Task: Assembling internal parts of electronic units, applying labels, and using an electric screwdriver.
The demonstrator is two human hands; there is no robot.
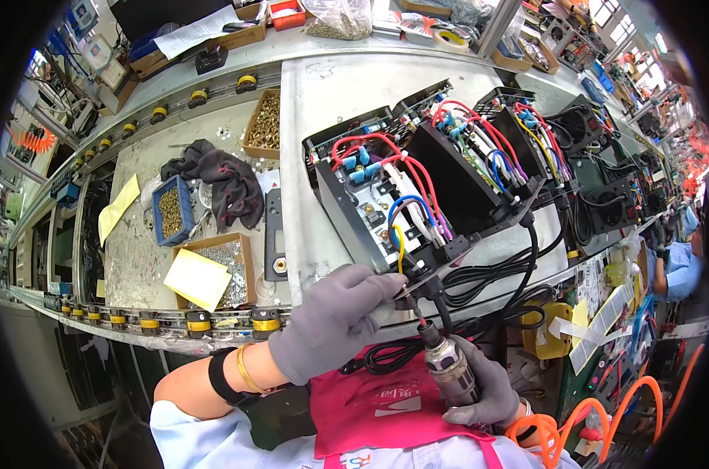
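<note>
Right hand (487, 387) wraps driver (451, 371), axis up-left toward left hand (327, 320) at unit (353, 215) edge — left fingers pinched, on what can't tell.

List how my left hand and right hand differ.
The left hand is closed in a pinch beside the black chassis, its hold unclear; the right hand wraps around a power screwdriver. Above the left hand sits a gold bangle; above the right hand, a pale band. Both wear grey gloves.
</note>
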